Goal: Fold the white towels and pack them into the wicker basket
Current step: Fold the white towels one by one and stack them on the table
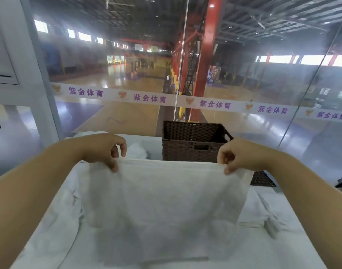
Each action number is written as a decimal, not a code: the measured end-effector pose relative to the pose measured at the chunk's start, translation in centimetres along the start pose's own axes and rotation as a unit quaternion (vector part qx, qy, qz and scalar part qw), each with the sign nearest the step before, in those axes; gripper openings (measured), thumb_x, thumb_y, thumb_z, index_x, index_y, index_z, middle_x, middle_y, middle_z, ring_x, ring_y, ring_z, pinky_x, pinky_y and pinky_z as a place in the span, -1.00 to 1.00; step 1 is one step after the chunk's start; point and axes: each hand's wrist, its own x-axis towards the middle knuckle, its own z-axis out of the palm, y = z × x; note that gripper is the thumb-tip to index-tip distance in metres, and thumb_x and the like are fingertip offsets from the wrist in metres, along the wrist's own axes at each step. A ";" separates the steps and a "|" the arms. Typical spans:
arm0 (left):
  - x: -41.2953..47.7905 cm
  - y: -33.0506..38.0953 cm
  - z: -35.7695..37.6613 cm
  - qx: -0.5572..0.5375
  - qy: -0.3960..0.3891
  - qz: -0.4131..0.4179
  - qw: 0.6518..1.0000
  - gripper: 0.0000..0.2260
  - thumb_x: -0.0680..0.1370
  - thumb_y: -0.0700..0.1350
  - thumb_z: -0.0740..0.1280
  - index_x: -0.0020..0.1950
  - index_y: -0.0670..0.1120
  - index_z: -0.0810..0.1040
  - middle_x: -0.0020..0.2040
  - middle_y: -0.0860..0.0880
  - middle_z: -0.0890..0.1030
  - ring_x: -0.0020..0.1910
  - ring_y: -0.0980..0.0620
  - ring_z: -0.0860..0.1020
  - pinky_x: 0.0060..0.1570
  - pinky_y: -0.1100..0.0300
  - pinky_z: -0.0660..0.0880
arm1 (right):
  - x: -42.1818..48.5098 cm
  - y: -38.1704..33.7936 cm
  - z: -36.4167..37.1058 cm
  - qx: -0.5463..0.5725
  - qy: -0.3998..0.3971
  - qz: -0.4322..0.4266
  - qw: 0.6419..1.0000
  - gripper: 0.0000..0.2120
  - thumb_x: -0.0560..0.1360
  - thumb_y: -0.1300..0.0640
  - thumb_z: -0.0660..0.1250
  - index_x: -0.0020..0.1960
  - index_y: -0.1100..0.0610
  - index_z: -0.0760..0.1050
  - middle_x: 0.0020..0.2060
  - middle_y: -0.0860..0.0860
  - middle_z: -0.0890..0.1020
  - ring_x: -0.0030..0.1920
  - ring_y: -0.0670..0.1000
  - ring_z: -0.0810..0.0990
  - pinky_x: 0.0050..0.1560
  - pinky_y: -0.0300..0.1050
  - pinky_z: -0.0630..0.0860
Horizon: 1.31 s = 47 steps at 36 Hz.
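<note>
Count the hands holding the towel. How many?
2. The left hand pinches the top left corner of the towel; the right hand pinches its top right corner.

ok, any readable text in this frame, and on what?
"紫金体育": purple, five times along the white strip on the glass wall.
"24": on the yellow wall in the hall beyond.
The courtside poster is too blurred to read.
No text on the white towel or wicker basket.
</note>
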 end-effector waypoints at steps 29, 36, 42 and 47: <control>-0.4 -1.1 10.0 0.066 0.099 -0.014 0.993 -0.93 0.46 0.00 0.42 -0.09 0.06 0.65 -0.19 0.14 0.61 -0.11 0.08 0.53 -0.03 0.10 0.48 | 0.9 6.5 10.2 -0.172 0.095 0.033 0.980 -0.81 0.58 0.20 0.17 -0.21 0.09 0.40 -0.25 0.01 0.50 -0.21 0.06 0.45 -0.15 -0.03 0.41; -3.9 -2.4 23.8 0.046 -0.079 -0.047 0.995 -0.89 0.55 -0.03 0.30 0.03 0.06 0.60 0.01 0.11 0.62 -0.05 0.11 0.53 -0.02 0.22 0.44 | -2.8 9.6 22.2 -0.119 -0.080 0.058 0.988 -0.72 0.61 0.14 0.13 -0.27 -0.06 0.30 -0.29 -0.10 0.44 -0.30 -0.12 0.36 -0.32 -0.19 0.23; -5.7 -3.1 28.7 0.017 -0.128 -0.092 0.987 -0.88 0.57 -0.08 0.27 0.05 0.02 0.57 -0.01 0.06 0.58 -0.04 0.05 0.50 -0.02 0.18 0.42 | -5.0 10.7 27.3 -0.059 -0.153 0.090 0.982 -0.69 0.60 0.13 0.14 -0.30 -0.06 0.24 -0.35 -0.14 0.38 -0.36 -0.12 0.33 -0.35 -0.20 0.22; -4.6 -3.5 29.0 0.010 -0.095 -0.117 0.989 -0.89 0.59 -0.06 0.23 0.03 0.07 0.54 -0.10 0.05 0.51 -0.11 0.01 0.49 -0.15 0.18 0.37 | -4.1 11.1 27.2 -0.029 -0.134 0.112 0.984 -0.77 0.61 0.15 0.14 -0.21 -0.04 0.34 -0.22 -0.07 0.50 -0.22 -0.02 0.46 -0.24 -0.15 0.34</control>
